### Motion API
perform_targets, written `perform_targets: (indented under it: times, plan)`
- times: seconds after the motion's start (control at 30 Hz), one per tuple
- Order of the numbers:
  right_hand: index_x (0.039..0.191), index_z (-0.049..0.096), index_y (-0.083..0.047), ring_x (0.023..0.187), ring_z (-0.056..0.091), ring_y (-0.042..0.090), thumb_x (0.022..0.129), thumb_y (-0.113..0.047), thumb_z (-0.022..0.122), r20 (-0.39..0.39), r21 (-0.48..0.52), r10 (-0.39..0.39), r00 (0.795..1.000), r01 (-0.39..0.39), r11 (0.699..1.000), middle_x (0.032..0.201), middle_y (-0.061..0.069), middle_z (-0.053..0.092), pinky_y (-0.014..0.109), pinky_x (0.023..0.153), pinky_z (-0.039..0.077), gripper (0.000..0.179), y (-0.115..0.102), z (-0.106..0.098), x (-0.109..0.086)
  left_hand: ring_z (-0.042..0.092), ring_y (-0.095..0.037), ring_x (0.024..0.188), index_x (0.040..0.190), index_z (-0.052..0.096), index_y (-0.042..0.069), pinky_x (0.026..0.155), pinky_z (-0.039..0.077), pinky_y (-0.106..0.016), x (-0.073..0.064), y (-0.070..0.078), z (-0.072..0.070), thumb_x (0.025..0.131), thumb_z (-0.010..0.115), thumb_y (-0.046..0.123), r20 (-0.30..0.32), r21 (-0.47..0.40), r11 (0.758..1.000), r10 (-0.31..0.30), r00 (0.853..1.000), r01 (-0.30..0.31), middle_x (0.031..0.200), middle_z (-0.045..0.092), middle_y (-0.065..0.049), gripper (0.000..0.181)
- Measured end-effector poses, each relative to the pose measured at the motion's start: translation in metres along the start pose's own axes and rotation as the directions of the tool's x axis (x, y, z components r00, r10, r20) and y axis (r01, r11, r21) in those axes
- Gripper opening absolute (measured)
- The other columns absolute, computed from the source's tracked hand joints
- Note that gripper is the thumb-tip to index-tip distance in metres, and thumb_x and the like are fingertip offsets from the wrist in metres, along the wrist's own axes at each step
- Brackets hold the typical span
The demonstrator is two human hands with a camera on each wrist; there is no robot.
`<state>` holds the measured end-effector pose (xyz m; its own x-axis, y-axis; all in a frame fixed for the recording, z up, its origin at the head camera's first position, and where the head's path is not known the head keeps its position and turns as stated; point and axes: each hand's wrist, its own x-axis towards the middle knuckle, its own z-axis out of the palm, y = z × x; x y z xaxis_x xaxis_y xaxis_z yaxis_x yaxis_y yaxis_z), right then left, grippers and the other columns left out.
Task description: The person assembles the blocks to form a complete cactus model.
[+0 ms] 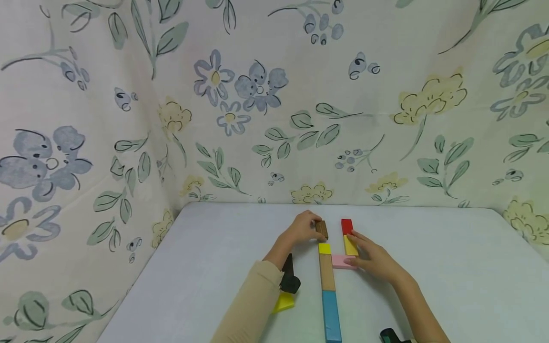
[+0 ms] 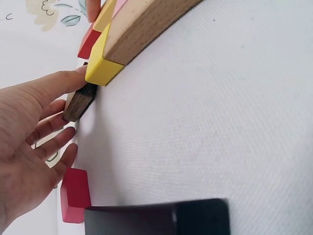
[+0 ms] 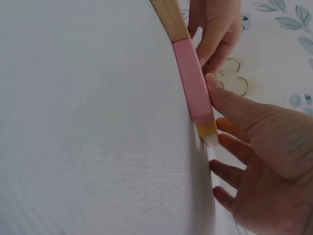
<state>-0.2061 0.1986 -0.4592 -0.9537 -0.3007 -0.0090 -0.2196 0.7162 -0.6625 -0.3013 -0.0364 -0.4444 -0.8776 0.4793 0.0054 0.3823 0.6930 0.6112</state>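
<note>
My left hand pinches a dark brown wooden block between thumb and fingers, just beyond a small yellow block. That yellow block tops a row with a tan block and a long blue block. A pink block juts rightward from the tan one. From its right end, a longer yellow block and a red block run away from me. My right hand has its thumb on the pink block and its extended fingers beside the yellow and red ones.
Another yellow piece lies partly under my left sleeve. In the left wrist view, a separate red block stands near the left hand's little finger. Floral cloth hangs behind the white table.
</note>
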Motion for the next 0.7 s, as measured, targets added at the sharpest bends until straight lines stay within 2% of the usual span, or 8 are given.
perform_targets:
  times: [0.17,0.43,0.7]
  plan:
    - [0.155,0.048,0.002,0.15,0.03,0.057,0.095,-0.04,0.077,-0.003,-0.01,0.001,1.0,-0.001,1.0,0.165,0.03,0.035,0.076,0.112,0.034,0.079,0.0007,0.0007,0.0004,0.061,-0.026,0.116,0.137,0.068,0.001,0.103,0.051,-0.033,0.0015,-0.006,0.0032,0.086,0.089,0.021,-0.008,-0.031,0.999,-0.009,1.0,0.008,0.132,0.066,-0.013,0.058]
    - [0.155,0.048,0.001,0.151,0.029,0.056,0.094,-0.039,0.078,0.007,-0.011,0.011,1.0,-0.011,1.0,0.165,0.03,0.035,0.074,0.113,0.034,0.079,-0.0009,0.0,0.0011,0.063,-0.031,0.119,0.133,0.069,-0.002,0.105,0.052,-0.039,0.0012,-0.0067,0.0023,0.099,0.075,0.018,-0.026,-0.112,0.994,-0.022,0.999,0.019,0.129,0.068,-0.015,0.04]
    - [0.156,0.047,0.002,0.151,0.03,0.056,0.094,-0.041,0.078,0.011,-0.013,0.009,1.0,-0.009,1.0,0.165,0.03,0.034,0.073,0.113,0.035,0.081,-0.0012,-0.0003,0.0018,0.063,-0.029,0.116,0.132,0.069,-0.002,0.103,0.052,-0.037,0.0017,-0.0077,0.0056,0.098,0.077,0.015,-0.046,-0.124,0.992,-0.028,0.999,0.022,0.125,0.068,-0.015,0.038]
